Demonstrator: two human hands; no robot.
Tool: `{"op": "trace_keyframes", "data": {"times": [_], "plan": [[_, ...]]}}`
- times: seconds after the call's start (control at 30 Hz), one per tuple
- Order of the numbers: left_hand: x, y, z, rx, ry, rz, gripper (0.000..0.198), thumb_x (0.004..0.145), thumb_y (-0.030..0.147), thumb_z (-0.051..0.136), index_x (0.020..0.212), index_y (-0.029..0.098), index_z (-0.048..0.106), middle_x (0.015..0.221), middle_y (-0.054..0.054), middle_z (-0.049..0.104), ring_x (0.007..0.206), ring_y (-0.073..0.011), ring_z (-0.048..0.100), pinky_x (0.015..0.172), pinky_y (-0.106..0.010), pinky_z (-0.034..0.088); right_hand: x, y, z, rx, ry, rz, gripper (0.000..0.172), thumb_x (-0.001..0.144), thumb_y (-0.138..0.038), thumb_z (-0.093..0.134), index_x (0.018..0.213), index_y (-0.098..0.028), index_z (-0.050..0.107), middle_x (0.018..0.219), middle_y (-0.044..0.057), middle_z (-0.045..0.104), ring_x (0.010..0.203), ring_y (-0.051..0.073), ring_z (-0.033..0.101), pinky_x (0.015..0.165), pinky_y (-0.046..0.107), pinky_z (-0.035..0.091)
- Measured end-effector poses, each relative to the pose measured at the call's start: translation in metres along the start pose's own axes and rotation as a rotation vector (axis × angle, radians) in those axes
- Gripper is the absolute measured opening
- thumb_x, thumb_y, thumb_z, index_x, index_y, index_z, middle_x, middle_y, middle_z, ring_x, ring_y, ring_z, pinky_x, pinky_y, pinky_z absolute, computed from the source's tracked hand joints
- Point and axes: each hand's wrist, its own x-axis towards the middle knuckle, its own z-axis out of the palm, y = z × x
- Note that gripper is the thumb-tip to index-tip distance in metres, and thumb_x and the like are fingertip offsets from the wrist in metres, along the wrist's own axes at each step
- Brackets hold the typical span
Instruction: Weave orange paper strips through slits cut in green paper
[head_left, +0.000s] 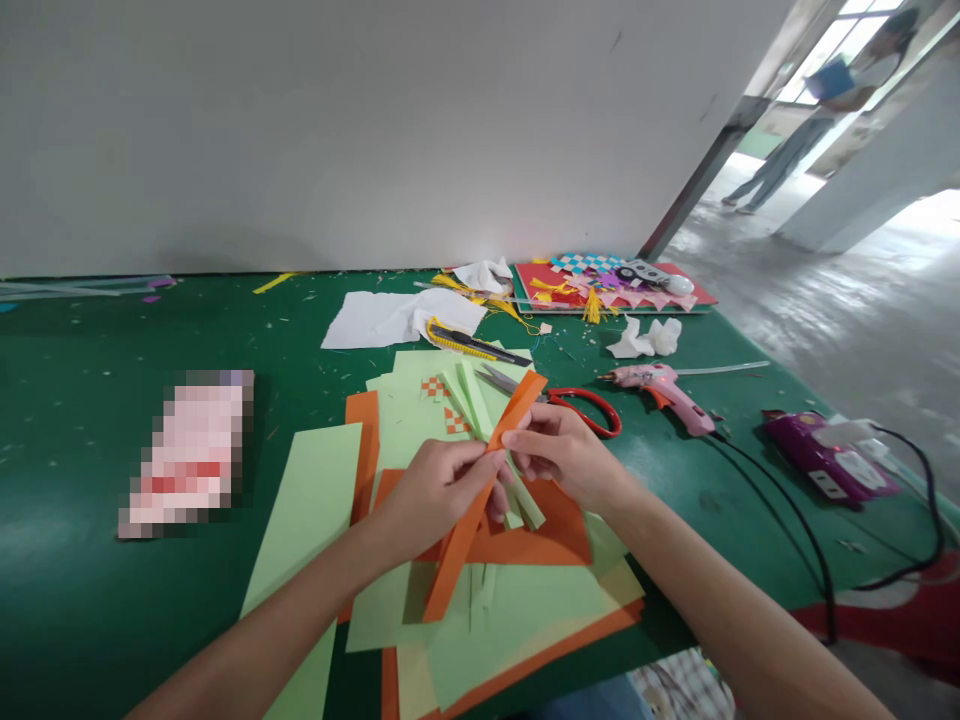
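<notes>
An orange paper strip slants across the middle of the view, pinched between the fingers of my left hand and my right hand. Both hands grip it close together near its middle. Light green paper strips lie behind and under it, running past my fingers. Below are stacked light green sheets and an orange sheet. Small orange-and-white checkered woven pieces rest on the stack. Red-handled scissors lie just beyond my right hand, their blades partly behind the orange strip.
A box cutter and white tissue lie behind the paper. To the right are a pink glue gun and a purple power strip with cords. Colored craft pieces sit on a red folder. A person stands far back.
</notes>
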Motion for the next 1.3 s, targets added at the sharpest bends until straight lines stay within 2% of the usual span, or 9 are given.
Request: {"op": "trace_keyframes", "data": {"times": [0.3,0.53,0.8,1.0,1.13,1.3], "plan": [[0.0014,0.0011,-0.0004,0.003,-0.013,0.008,0.032,0.097,0.028,0.042,0.077,0.015,0.064,0.066,-0.002,0.071,0.061,-0.0144,0.067,0.065,-0.023,0.051,0.0001,0.0014,0.0018,-0.001,0.018,-0.025,0.026,0.074,-0.029,0.073,0.061,-0.016,0.055,0.047,-0.004,0.053,0.042,0.007,0.044,0.042,0.021,0.027],[0.0014,0.0032,0.0003,0.035,0.032,0.008,0.031,0.096,0.027,0.043,0.076,0.015,0.063,0.067,-0.003,0.072,0.063,-0.0137,0.067,0.063,-0.022,0.049,-0.0001,0.0013,0.0025,0.009,-0.011,-0.011,0.022,0.075,-0.027,0.071,0.064,-0.016,0.056,0.055,-0.002,0.057,0.045,0.007,0.045,0.043,0.022,0.027],[-0.0006,0.0025,0.0010,-0.003,0.015,-0.034,0.029,0.095,0.028,0.044,0.076,0.015,0.062,0.063,-0.002,0.070,0.060,-0.0143,0.068,0.060,-0.022,0.049,0.0004,-0.0031,-0.0025,0.076,0.117,-0.088,0.027,0.076,-0.025,0.072,0.061,-0.018,0.051,0.049,-0.006,0.050,0.042,0.007,0.043,0.041,0.022,0.024],[0.0015,0.0020,0.0007,-0.038,0.007,-0.052,0.027,0.094,0.026,0.045,0.076,0.015,0.062,0.064,-0.003,0.070,0.060,-0.0150,0.067,0.062,-0.024,0.050,-0.0010,-0.0016,0.0017,0.085,0.060,-0.073,0.025,0.076,-0.026,0.071,0.061,-0.018,0.053,0.050,-0.005,0.050,0.043,0.008,0.042,0.042,0.023,0.025],[0.0019,0.0032,-0.0005,-0.004,0.025,0.002,0.033,0.096,0.028,0.044,0.073,0.015,0.063,0.067,-0.004,0.071,0.065,-0.0155,0.067,0.068,-0.025,0.050,-0.0019,0.0021,0.0037,0.040,-0.018,-0.053,0.020,0.078,-0.026,0.069,0.067,-0.017,0.056,0.055,-0.003,0.056,0.046,0.008,0.045,0.044,0.023,0.027],[0.0015,0.0053,-0.0018,0.045,0.024,0.030,0.036,0.097,0.028,0.043,0.070,0.015,0.064,0.065,-0.003,0.071,0.063,-0.0149,0.067,0.069,-0.025,0.050,-0.0015,0.0032,0.0044,0.030,-0.001,-0.039,0.022,0.078,-0.029,0.070,0.067,-0.017,0.056,0.055,-0.003,0.055,0.046,0.008,0.045,0.044,0.023,0.026]]}}
